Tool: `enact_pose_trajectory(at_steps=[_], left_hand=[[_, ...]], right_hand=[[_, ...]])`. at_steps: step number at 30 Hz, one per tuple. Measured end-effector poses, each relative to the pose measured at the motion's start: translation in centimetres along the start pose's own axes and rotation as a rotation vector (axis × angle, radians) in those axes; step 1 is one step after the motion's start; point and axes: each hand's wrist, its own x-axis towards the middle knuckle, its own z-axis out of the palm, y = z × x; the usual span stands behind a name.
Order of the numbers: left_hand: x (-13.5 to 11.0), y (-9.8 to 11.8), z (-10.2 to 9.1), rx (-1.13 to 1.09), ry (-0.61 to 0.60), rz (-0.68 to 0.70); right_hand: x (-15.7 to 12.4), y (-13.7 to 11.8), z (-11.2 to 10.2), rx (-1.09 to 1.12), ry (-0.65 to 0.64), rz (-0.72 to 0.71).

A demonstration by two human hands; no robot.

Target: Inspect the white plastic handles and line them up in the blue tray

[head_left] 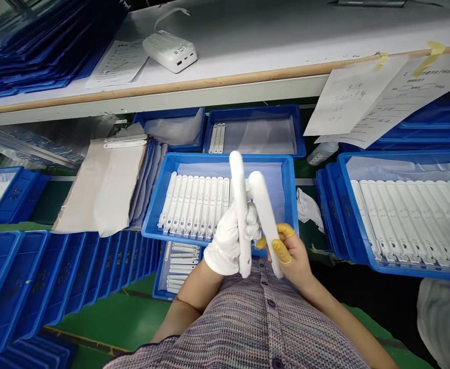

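Observation:
My left hand (230, 241), in a white glove, is closed round a long white plastic bar (239, 205) held upright. My right hand (286, 251), with yellow finger cots on its fingertips, grips a second white bar (265, 215) beside the first, tilted slightly right. Both bars are raised over a blue tray (159, 195) that holds a row of several similar white bars (196, 205) on a clear liner.
Another blue tray (353, 241) full of white bars sits at the right. A further tray (300, 133) behind holds a few bars. Stacked blue trays (36, 277) fill the lower left. A white power bank (170, 50) and papers (363, 97) lie on the shelf above.

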Motion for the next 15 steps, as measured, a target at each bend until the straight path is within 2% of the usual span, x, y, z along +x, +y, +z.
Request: enact_pose_trajectory(at_steps=[3,6,13,15], left_hand=[[-0.2,0.7,0.0,-0.004,-0.097,0.027],[-0.3,1.0,-0.5,-0.026,-0.187,-0.009],[-1.1,0.6,-1.9,0.003,-0.142,-0.008],[-1.3,0.4,-2.2,0.032,-0.167,-0.02]], right_hand=[[0.6,-1.1,0.1,0.108,0.086,-0.004],[1.1,-2.0,0.5,0.252,0.066,0.032],[1.2,-2.8,1.8,0.449,0.012,0.123],[1.1,-2.6,2.0,0.485,-0.012,0.155]])
